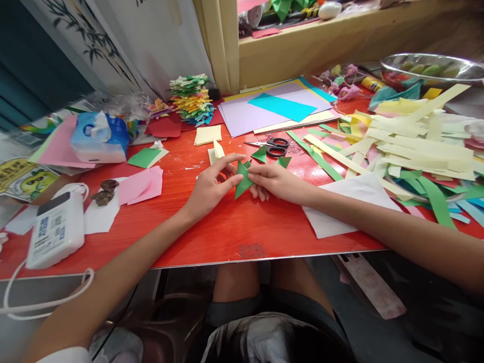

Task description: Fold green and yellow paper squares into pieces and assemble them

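Between both hands is a small folded piece of green paper (242,182), held above the red table (223,232). My left hand (215,184) pinches its left side with thumb and fingers. From the right, my right hand (270,179) grips its other edge with closed fingers. Just beyond them lie a folded green triangle (259,154) and another green folded piece (283,161). Scissors with black handles (277,147) rest behind these, blades pointing left. A folded cream paper piece (218,150) stands near my left fingertips, in front of a stack of cream squares (207,135).
Paper strips (419,146) heap up on the right, beside a white tissue (351,201). At the back are lilac sheets (242,113) and a tower of folded paper (192,101). On the left sit pink papers (145,185), a tissue pack (100,138) and a white corded device (56,229).
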Action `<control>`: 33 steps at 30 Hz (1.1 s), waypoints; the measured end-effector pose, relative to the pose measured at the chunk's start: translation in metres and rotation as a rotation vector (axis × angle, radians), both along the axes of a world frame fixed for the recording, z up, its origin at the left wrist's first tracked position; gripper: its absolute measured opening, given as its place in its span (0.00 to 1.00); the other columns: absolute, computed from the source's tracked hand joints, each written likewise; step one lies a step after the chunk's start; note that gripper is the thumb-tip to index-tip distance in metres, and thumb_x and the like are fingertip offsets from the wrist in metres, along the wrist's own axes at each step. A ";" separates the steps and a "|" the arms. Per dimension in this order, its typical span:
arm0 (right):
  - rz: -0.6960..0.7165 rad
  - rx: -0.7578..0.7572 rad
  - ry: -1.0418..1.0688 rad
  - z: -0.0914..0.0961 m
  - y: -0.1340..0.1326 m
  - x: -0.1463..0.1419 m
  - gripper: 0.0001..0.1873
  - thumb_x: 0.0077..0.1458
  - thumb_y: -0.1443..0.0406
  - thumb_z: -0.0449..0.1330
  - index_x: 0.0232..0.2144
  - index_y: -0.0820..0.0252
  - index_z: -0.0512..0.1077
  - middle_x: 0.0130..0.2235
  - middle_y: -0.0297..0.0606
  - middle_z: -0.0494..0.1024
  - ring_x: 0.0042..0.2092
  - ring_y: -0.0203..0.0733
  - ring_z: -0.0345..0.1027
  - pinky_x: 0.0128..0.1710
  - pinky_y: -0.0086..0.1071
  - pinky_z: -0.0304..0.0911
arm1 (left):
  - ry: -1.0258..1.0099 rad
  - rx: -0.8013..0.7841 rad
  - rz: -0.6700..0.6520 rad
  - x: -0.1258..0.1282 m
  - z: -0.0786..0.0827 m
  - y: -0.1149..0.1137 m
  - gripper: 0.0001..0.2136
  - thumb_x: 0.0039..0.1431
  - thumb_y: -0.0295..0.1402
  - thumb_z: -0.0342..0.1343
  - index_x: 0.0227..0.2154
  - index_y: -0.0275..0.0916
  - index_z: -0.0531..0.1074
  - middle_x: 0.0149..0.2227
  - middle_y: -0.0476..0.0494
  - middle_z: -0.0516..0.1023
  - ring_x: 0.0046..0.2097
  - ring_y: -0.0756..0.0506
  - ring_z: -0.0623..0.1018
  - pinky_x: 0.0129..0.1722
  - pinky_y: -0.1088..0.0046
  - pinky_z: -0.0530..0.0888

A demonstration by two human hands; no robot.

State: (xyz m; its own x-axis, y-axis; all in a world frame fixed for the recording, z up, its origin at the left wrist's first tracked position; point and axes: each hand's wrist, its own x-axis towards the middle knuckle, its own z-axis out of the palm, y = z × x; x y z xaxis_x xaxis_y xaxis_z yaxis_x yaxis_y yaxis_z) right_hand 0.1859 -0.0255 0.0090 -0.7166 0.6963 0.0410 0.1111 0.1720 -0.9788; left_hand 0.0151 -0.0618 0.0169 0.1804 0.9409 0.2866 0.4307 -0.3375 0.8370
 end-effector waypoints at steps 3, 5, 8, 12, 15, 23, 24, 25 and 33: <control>-0.009 0.034 0.003 0.000 -0.001 0.000 0.11 0.58 0.63 0.49 0.26 0.62 0.62 0.20 0.30 0.68 0.19 0.28 0.61 0.18 0.22 0.57 | -0.079 -0.011 0.037 -0.001 -0.001 0.002 0.09 0.50 0.33 0.55 0.35 0.40 0.69 0.30 0.49 0.69 0.31 0.53 0.69 0.30 0.79 0.68; -0.014 0.033 0.038 -0.001 0.000 0.000 0.10 0.56 0.62 0.52 0.27 0.63 0.63 0.21 0.31 0.69 0.20 0.28 0.62 0.18 0.22 0.58 | -0.174 -0.038 0.049 -0.002 -0.002 0.003 0.07 0.49 0.34 0.56 0.31 0.38 0.67 0.29 0.49 0.68 0.27 0.54 0.69 0.25 0.80 0.68; -0.028 0.066 0.050 -0.002 0.000 0.002 0.11 0.55 0.60 0.52 0.25 0.62 0.62 0.20 0.30 0.68 0.19 0.28 0.61 0.17 0.22 0.58 | -0.281 -0.079 0.034 -0.003 -0.004 0.005 0.08 0.48 0.34 0.56 0.28 0.36 0.64 0.28 0.50 0.68 0.25 0.55 0.69 0.23 0.79 0.71; -0.127 0.156 0.025 -0.003 -0.001 0.004 0.16 0.57 0.59 0.50 0.21 0.62 0.61 0.19 0.30 0.66 0.17 0.26 0.57 0.15 0.21 0.53 | -0.290 -0.120 0.004 -0.002 -0.004 0.004 0.08 0.49 0.33 0.55 0.32 0.35 0.67 0.28 0.49 0.69 0.26 0.54 0.71 0.24 0.77 0.74; -0.223 0.170 0.030 -0.001 -0.002 0.004 0.18 0.56 0.56 0.50 0.21 0.62 0.62 0.20 0.32 0.67 0.19 0.28 0.60 0.15 0.22 0.54 | -0.263 -0.139 0.024 -0.001 -0.003 0.003 0.09 0.51 0.34 0.53 0.33 0.35 0.70 0.30 0.48 0.71 0.27 0.53 0.73 0.27 0.76 0.75; -0.122 0.004 0.116 -0.001 0.000 0.002 0.08 0.54 0.63 0.54 0.34 0.62 0.68 0.27 0.35 0.73 0.26 0.33 0.69 0.26 0.27 0.66 | -0.248 -0.064 0.070 -0.003 -0.002 0.003 0.07 0.51 0.34 0.53 0.33 0.37 0.68 0.31 0.49 0.72 0.29 0.53 0.75 0.28 0.76 0.74; -0.143 0.010 0.117 -0.001 0.001 0.002 0.08 0.54 0.63 0.54 0.34 0.62 0.68 0.26 0.35 0.73 0.25 0.33 0.69 0.25 0.27 0.65 | -0.242 -0.061 0.059 -0.003 -0.002 0.003 0.07 0.51 0.33 0.53 0.33 0.37 0.68 0.31 0.48 0.72 0.29 0.53 0.74 0.27 0.77 0.73; -0.163 0.017 0.123 -0.001 0.001 0.002 0.07 0.54 0.64 0.54 0.34 0.62 0.68 0.26 0.35 0.73 0.24 0.33 0.68 0.24 0.27 0.65 | -0.238 -0.059 0.051 -0.002 -0.002 0.002 0.07 0.51 0.33 0.53 0.33 0.37 0.67 0.30 0.49 0.71 0.29 0.53 0.74 0.27 0.77 0.73; -0.234 0.079 0.146 -0.002 0.000 0.005 0.05 0.54 0.64 0.53 0.35 0.57 0.62 0.23 0.31 0.72 0.26 0.35 0.69 0.26 0.28 0.65 | -0.233 -0.113 -0.003 -0.001 -0.006 0.003 0.08 0.49 0.32 0.55 0.31 0.36 0.65 0.27 0.50 0.69 0.26 0.53 0.72 0.26 0.77 0.74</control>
